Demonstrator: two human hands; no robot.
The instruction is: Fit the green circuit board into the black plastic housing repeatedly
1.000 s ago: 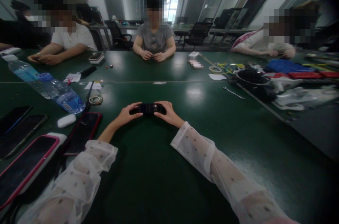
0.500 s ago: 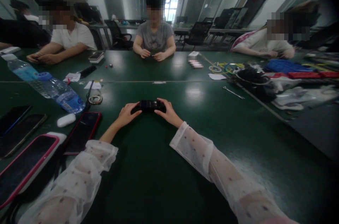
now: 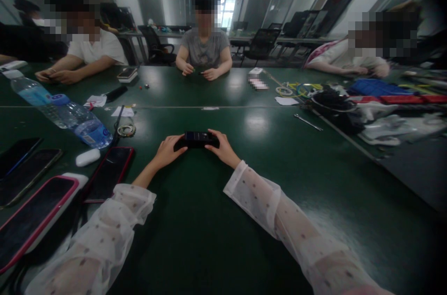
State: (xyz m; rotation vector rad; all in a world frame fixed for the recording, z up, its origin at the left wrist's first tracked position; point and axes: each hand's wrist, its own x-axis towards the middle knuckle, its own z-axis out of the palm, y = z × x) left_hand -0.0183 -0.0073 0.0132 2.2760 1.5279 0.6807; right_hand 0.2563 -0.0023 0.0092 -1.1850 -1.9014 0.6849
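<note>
A small black device [image 3: 197, 138] with a lit screen is held level between my two hands over the green table [image 3: 209, 220]. Its left end is gripped by my left hand [image 3: 169, 150], thumb at the near side and fingers behind. My right hand [image 3: 222, 147] grips the right end in the same way, with the thumb in front. Left of my left hand lie a beaded bracelet [image 3: 125, 130] and a phone with a red edge [image 3: 111, 174]. To the right, farther off, is a metal wrench [image 3: 308, 122].
Two water bottles [image 3: 82, 120], a white earphone case [image 3: 88, 157] and more phones [image 3: 38, 216] lie at the left. Cables [image 3: 331, 99] and plastic bags [image 3: 401, 127] cover the right side. Several people sit across the table.
My hands and the black device stay almost where they were. Across the table, the middle person's hands have moved slightly apart.
</note>
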